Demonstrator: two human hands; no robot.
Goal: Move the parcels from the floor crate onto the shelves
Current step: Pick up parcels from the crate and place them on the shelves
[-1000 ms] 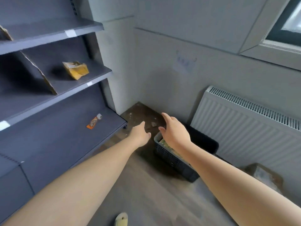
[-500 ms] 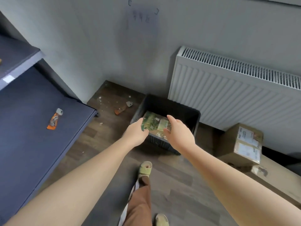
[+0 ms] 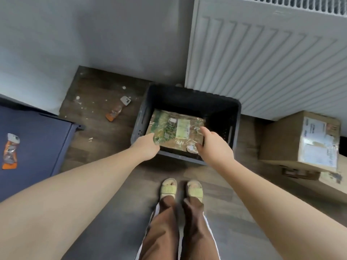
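Left edge of the frame: the dark shelf (image 3: 39, 139) carries a flat orange packet (image 3: 9, 151). To its right, on the brown floor (image 3: 105, 139) in the upper-left quarter, a second orange packet (image 3: 116, 111) lies among pale specks, near the wall.

Centre: the black floor crate (image 3: 237, 117) stands against the wall, its right end under the white radiator (image 3: 262, 57). The parcel (image 3: 176, 131), flat, brown and green under clear wrap with a pale label, lies level inside the crate's walls; whether it rests on the bottom cannot be told. The left hand (image 3: 146, 147) grasps the parcel's near left corner, its fingers hidden beneath it. The right hand (image 3: 214, 145) grasps the near right corner, thumb on top and fingers curled at the near edge.

Lower centre: two feet in pale yellow slippers (image 3: 181, 189) stand side by side just in front of the crate, below brown trouser legs (image 3: 178, 228).

Right edge: a cardboard box (image 3: 281, 141) with white labels on one face sits beside the crate, apart from it, on top of further flat cardboard (image 3: 332, 186).
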